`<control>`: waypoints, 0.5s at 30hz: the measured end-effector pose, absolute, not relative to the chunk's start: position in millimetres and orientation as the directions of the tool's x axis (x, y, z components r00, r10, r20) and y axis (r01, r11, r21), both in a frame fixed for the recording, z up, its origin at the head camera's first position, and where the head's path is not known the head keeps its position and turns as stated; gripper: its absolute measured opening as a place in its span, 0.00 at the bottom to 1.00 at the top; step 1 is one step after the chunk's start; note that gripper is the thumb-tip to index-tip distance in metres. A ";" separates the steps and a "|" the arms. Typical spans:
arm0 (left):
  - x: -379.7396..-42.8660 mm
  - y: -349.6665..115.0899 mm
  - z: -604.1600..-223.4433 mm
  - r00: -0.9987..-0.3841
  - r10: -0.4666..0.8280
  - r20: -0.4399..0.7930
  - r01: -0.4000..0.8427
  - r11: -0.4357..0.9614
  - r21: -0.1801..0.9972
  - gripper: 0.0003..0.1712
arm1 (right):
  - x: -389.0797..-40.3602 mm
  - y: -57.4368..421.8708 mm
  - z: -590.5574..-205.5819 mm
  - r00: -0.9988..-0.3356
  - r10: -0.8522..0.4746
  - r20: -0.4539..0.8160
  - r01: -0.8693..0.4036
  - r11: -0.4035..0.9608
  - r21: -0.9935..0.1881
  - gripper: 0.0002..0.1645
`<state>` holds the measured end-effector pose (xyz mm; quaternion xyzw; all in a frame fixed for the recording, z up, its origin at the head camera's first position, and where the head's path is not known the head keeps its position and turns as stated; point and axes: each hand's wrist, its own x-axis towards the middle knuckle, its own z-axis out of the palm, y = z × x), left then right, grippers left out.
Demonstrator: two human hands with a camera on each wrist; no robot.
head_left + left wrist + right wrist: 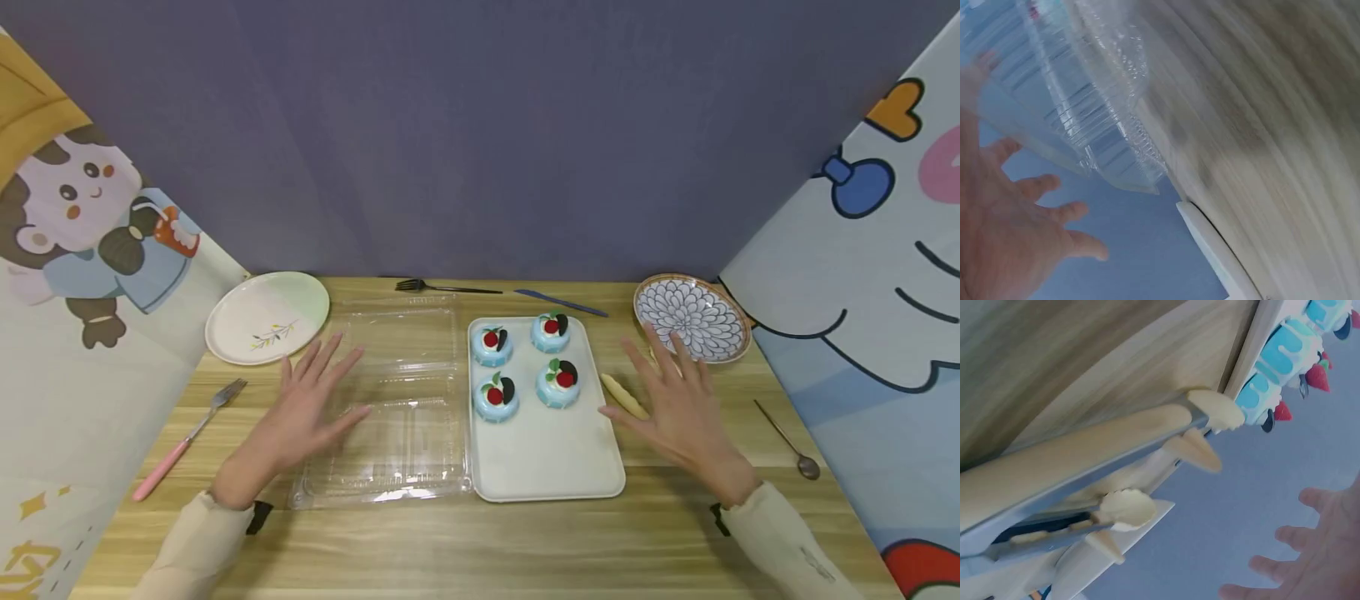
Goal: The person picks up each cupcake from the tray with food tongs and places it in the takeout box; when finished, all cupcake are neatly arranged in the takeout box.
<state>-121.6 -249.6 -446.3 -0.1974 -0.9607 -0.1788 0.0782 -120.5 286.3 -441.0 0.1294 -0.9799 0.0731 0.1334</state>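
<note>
My left hand (303, 408) hovers with spread fingers at the left edge of a clear plastic clamshell box (397, 446), whose lid (401, 337) lies folded back. In the left wrist view, the box (1079, 94) stands beside the open palm (1010, 231). On the right, my right hand (678, 408) is also spread, over food tongs with beige ends (624, 396), which it partly covers. The right wrist view shows the metal arms and beige scalloped tips of the tongs (1129, 509). A white tray (547, 458) between the hands bears several small blue cakes (557, 383) topped with a strawberry, leaf and dark cookie.
An oval white-and-green plate (266, 321) sits back left, near a pink-handled fork (191, 437). Along the back lie a black fork (450, 288) and a dark blue knife (562, 302). A flower-patterned dish (693, 321) and a spoon (791, 446) are at right. Walls enclose three sides.
</note>
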 end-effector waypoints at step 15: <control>-108.9 -267.8 -438.8 -0.975 0.073 0.212 0.198 0.723 0.662 0.35 | -93.4 323.6 -441.6 -0.985 -0.058 0.160 -0.098 0.963 -0.253 0.63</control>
